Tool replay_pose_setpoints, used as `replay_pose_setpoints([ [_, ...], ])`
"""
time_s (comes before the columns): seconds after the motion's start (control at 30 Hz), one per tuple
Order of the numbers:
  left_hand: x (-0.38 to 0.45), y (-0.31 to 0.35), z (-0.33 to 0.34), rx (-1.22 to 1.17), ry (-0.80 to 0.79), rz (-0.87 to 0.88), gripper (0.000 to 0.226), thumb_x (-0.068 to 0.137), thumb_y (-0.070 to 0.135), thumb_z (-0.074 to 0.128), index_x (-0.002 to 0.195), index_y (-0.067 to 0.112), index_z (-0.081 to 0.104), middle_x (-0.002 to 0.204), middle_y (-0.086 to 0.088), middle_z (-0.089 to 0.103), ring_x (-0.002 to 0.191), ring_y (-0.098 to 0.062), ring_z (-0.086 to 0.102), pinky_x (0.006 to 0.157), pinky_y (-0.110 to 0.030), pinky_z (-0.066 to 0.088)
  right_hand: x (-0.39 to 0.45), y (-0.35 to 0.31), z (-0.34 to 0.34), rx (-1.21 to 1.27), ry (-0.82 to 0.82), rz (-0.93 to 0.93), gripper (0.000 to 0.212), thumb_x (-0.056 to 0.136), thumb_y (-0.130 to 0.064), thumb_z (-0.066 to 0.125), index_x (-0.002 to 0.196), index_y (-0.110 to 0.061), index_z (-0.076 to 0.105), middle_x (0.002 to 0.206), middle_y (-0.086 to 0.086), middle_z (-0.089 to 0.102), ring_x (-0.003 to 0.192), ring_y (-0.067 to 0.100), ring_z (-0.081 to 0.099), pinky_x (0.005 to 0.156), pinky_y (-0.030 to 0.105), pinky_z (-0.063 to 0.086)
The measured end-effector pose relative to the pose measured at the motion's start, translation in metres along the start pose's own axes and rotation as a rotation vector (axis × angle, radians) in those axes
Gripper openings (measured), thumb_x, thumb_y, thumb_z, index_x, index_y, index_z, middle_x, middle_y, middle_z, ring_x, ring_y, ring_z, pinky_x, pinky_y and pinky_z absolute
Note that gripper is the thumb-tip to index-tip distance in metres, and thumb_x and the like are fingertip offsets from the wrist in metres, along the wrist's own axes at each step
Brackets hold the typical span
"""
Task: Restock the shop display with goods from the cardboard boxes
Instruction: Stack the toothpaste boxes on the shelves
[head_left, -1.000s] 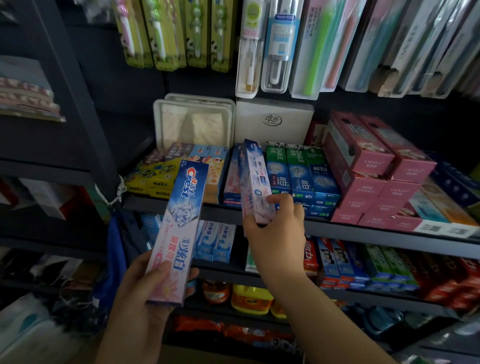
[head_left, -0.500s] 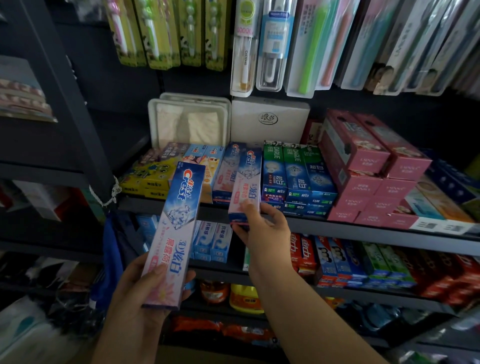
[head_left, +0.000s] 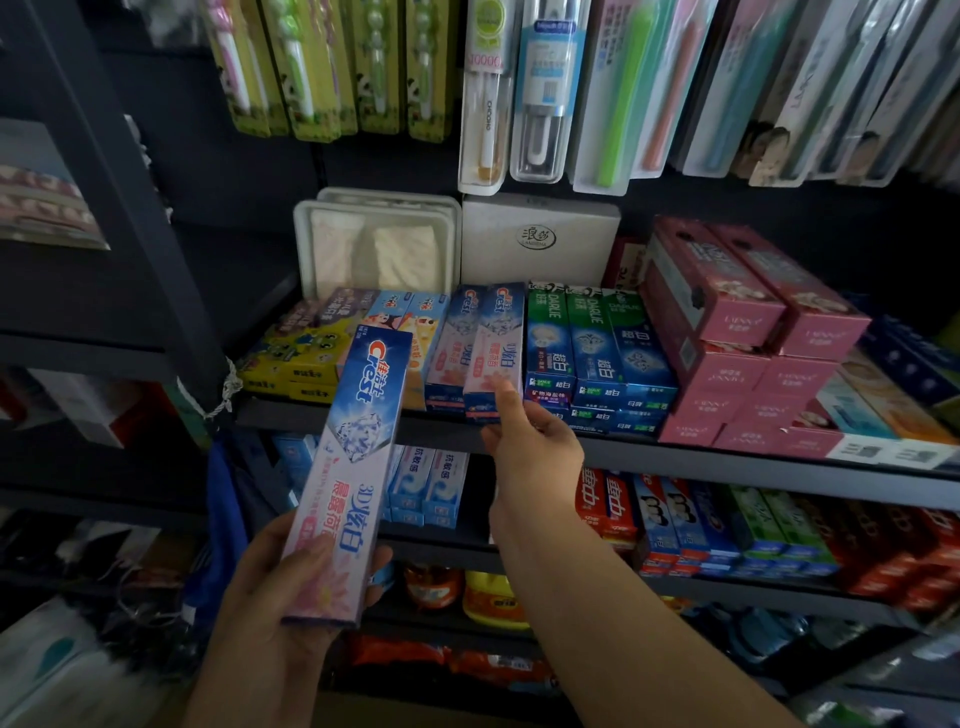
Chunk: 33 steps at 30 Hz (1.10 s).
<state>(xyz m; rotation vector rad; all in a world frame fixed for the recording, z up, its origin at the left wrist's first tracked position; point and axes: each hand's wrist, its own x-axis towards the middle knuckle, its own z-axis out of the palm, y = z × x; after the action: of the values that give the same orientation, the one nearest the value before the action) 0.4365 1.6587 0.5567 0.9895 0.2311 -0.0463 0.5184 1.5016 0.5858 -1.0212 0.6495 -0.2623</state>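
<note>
My left hand (head_left: 270, 597) grips the lower end of a pink and blue Crest toothpaste box (head_left: 350, 462), held upright in front of the shelves. A second Crest box of the same kind (head_left: 496, 345) lies flat on the middle shelf (head_left: 727, 462), on a stack between another Crest box (head_left: 454, 348) and green and blue Darlie boxes (head_left: 592, 353). My right hand (head_left: 530, 447) is just below that box's front end, fingers extended, fingertips touching its near edge. No cardboard box is in view.
Pink boxes (head_left: 737, 332) are stacked on the right of the middle shelf, yellow children's toothpaste boxes (head_left: 306, 353) on the left. Toothbrush packs (head_left: 540, 88) hang above. White boxes (head_left: 537, 239) stand behind. A lower shelf holds red and blue toothpaste boxes (head_left: 675, 525). A dark upright post (head_left: 119, 192) stands left.
My right hand laid its Crest box flat onto the shelf stack, pushed it in and let go of it. The left hand kept holding its box steady.
</note>
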Motion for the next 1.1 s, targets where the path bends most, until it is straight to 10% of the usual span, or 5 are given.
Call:
replay_pose_setpoints([
  [0.33,0.006,0.002,0.001,0.033,-0.003,-0.008,0.105,0.002,0.039,0.094,0.099,0.013,0.064,0.087,-0.012,0.074,0.068,-0.031,0.072,0.049,-0.031,0.057,-0.003,-0.002,0.001,0.047,0.030,-0.003,0.040,0.079,-0.034,0.077,0.108,-0.012,0.062,0.092,-0.003,0.069,0.078,0.007,0.066,0.059,0.015,0.045],
  [0.53,0.005,0.000,-0.001,0.029,-0.038,0.018,0.091,0.016,0.036,0.093,0.099,0.014,0.064,0.087,-0.013,0.074,0.066,-0.030,0.072,0.048,-0.030,0.057,-0.008,0.002,-0.001,0.050,0.009,-0.012,0.036,0.080,-0.033,0.077,0.106,-0.011,0.064,0.098,0.003,0.071,0.081,0.010,0.066,0.063,0.017,0.048],
  [0.7,0.005,0.001,-0.002,0.001,-0.012,0.001,0.029,0.075,0.016,0.060,0.104,0.012,0.061,0.097,-0.017,0.070,0.060,-0.026,0.071,0.044,-0.027,0.055,-0.007,0.014,-0.009,0.113,0.012,0.067,0.037,0.080,-0.033,0.076,0.108,-0.011,0.065,0.098,0.002,0.072,0.084,0.011,0.070,0.067,0.021,0.049],
  [0.87,0.006,0.002,-0.003,0.052,-0.010,0.014,0.103,-0.001,0.044,0.092,0.096,0.018,0.067,0.086,-0.010,0.074,0.068,-0.030,0.073,0.048,-0.029,0.056,-0.003,0.015,-0.008,0.113,0.015,0.060,0.039,0.082,-0.033,0.075,0.111,-0.008,0.065,0.101,0.001,0.072,0.084,0.008,0.070,0.061,0.015,0.047],
  [1.1,0.006,0.002,-0.004,0.055,-0.044,0.023,0.111,-0.006,0.044,0.091,0.098,0.016,0.065,0.085,-0.010,0.074,0.067,-0.031,0.072,0.048,-0.030,0.056,0.009,0.015,0.000,-0.009,0.040,0.010,0.045,0.078,-0.037,0.077,0.113,-0.012,0.063,0.106,0.001,0.068,0.093,0.012,0.066,0.087,0.032,0.055],
])
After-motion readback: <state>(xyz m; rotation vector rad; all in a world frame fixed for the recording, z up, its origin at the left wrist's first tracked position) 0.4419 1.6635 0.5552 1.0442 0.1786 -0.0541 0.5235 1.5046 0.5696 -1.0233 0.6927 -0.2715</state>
